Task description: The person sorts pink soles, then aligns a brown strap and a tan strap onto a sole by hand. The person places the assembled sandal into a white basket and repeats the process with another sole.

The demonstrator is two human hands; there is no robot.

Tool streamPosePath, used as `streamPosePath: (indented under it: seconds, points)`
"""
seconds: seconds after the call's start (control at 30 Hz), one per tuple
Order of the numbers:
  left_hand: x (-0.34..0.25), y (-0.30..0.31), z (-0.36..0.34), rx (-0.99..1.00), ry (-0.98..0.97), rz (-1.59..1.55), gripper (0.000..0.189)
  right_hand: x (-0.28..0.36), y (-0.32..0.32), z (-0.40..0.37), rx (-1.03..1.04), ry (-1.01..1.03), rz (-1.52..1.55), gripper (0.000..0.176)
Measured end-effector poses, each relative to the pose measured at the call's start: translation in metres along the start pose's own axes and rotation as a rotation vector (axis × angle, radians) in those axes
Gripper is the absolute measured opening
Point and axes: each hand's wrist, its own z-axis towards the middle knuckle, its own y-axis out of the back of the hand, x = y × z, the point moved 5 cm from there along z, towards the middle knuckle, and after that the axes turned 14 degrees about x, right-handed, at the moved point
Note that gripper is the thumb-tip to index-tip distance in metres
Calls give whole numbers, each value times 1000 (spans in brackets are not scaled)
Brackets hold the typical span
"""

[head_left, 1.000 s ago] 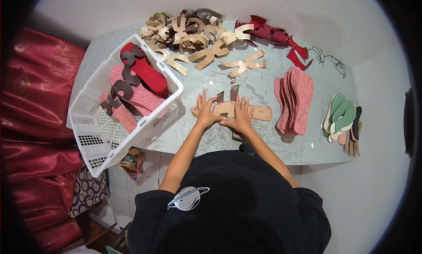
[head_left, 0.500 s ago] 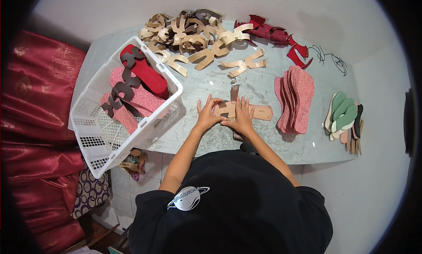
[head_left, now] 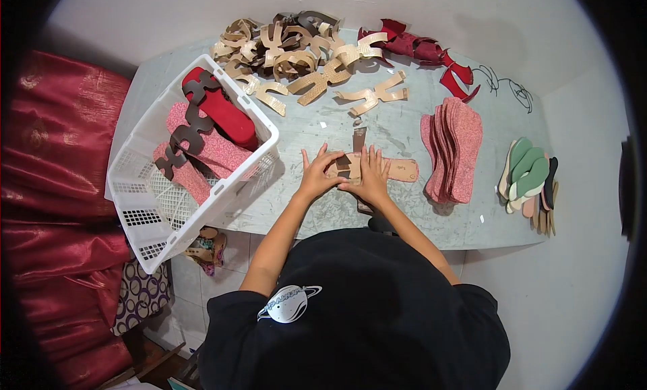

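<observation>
A tan sole [head_left: 402, 169] with a pink edge lies crosswise on the table, underside up. Dark brown strap ends [head_left: 343, 162] are folded onto its left part, and a brown strap [head_left: 359, 139] sticks out beyond its far edge. My left hand [head_left: 317, 175] curves around the sole's left end, index finger and thumb on it. Across its middle rests my right hand [head_left: 371, 177], fingers extended and thumb at the near edge, holding it down. Both thumb tips nearly meet beside the strap ends. Part of the sole is hidden under the right hand.
A white basket [head_left: 264, 142] with red and pink soles stands at left. Gold and brown straps [head_left: 296, 60] and red straps [head_left: 418, 49] lie at the back. Stacked pink soles [head_left: 453, 152] are to the right, with green soles [head_left: 529, 169] farther right.
My left hand's fingers have shifted slightly, showing more of the dark strap end on the sole. The right hand has barely moved.
</observation>
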Motion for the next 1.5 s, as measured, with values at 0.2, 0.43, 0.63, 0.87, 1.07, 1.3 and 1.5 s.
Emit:
streamPosePath:
  seconds: [0.2, 0.43, 0.63, 0.87, 1.07, 1.3, 1.5]
  points:
    - [-7, 7, 1, 32, -50, 95, 63, -1, -1, -1, -24, 8, -9, 122]
    - [-8, 6, -2, 25, -122, 217, 62, 1, 0, -3, -43, 29, -17, 119]
    - [-10, 3, -6, 18, -141, 297, 59, 2, -1, -5, -70, 49, -35, 114]
    - [-11, 1, -6, 17, -144, 310, 58, 4, 1, -6, -59, 44, -22, 110]
    - [-13, 0, -8, 15, -118, 315, 55, 3, -2, -6, -56, 47, -31, 105]
    - [-13, -7, -10, -29, -71, 352, 53, 4, -4, -7, -47, 62, -72, 98]
    - [-12, -8, -9, -67, 9, 280, 49, 4, -5, -7, -48, 71, -73, 96]
